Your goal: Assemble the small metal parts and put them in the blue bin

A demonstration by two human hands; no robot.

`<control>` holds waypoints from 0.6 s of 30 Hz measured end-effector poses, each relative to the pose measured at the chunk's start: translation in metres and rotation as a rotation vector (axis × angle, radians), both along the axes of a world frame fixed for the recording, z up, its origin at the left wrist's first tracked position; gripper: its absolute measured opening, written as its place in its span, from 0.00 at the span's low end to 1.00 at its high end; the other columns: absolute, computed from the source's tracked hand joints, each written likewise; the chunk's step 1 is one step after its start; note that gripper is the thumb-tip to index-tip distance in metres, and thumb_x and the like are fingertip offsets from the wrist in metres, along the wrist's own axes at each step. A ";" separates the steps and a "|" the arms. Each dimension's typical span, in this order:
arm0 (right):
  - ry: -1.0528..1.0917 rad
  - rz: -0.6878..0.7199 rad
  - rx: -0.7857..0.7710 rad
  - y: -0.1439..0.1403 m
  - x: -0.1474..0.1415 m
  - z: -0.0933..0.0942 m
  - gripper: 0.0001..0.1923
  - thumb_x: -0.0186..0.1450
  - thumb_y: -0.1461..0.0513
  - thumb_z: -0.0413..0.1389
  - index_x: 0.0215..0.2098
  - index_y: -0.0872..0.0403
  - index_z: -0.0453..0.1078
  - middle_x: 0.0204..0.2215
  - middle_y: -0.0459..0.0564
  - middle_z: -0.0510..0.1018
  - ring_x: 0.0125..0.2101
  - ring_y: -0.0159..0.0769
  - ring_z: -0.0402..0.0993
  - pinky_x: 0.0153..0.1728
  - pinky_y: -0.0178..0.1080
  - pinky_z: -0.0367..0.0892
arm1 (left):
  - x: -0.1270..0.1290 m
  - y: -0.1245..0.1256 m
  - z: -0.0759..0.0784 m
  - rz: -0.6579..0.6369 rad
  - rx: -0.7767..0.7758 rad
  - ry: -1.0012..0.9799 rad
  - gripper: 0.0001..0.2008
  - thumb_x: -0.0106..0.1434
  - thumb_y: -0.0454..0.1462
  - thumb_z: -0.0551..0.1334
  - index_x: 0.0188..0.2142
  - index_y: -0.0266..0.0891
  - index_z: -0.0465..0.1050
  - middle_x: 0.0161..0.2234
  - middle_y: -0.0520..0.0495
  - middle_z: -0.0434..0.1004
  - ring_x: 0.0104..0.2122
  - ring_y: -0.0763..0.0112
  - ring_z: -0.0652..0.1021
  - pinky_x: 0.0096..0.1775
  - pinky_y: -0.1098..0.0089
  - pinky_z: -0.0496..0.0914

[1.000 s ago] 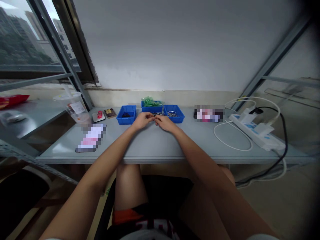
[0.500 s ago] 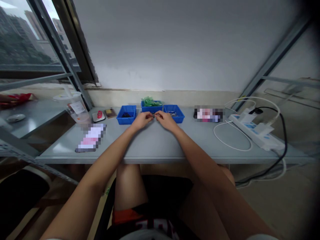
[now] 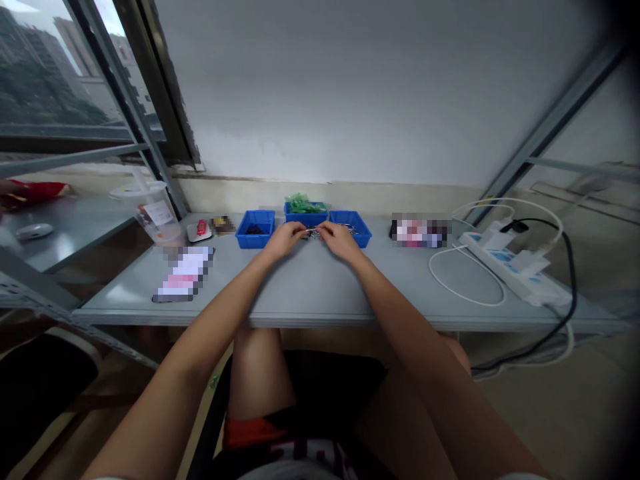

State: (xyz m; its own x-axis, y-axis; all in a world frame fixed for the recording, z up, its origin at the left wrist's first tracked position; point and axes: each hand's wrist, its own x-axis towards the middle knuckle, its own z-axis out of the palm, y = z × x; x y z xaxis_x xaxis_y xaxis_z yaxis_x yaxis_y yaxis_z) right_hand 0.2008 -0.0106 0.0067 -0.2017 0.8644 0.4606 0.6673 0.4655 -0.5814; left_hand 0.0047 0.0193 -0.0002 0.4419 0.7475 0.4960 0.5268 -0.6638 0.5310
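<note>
Both hands are meeting over the grey worktop [image 3: 310,287], just in front of three blue bins. The left hand [image 3: 283,241] and right hand [image 3: 341,241] are each pinching an end of a small metal piece [image 3: 312,232] (too small to identify), both grips clenched on it. It is hovering beside the right-hand bin [image 3: 351,228] of metal parts.

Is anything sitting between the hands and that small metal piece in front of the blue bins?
Nothing visible. The left hand and right hand both pinch the small metal piece between their fingertips, just in front of the middle blue bin. The table around them is bare.
</note>
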 end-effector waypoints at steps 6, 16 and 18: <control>-0.100 0.040 -0.057 0.001 -0.002 -0.005 0.11 0.67 0.62 0.51 0.33 0.54 0.74 0.25 0.46 0.76 0.27 0.32 0.68 0.34 0.34 0.59 | 0.000 0.003 0.002 0.062 0.077 -0.082 0.07 0.64 0.36 0.62 0.36 0.35 0.77 0.36 0.43 0.80 0.36 0.67 0.76 0.40 0.69 0.68; -0.148 0.067 -0.098 -0.004 -0.008 -0.005 0.10 0.67 0.65 0.51 0.36 0.55 0.76 0.28 0.48 0.78 0.29 0.32 0.70 0.36 0.33 0.60 | 0.002 -0.002 0.004 0.032 0.119 -0.063 0.09 0.66 0.37 0.58 0.37 0.37 0.77 0.36 0.45 0.79 0.36 0.68 0.76 0.39 0.69 0.68; -0.137 0.034 -0.064 -0.004 -0.006 -0.002 0.11 0.67 0.64 0.51 0.36 0.55 0.76 0.28 0.48 0.79 0.29 0.33 0.70 0.36 0.34 0.60 | 0.001 -0.001 0.005 0.055 0.111 -0.062 0.09 0.66 0.37 0.58 0.38 0.37 0.77 0.37 0.45 0.79 0.37 0.67 0.76 0.40 0.69 0.69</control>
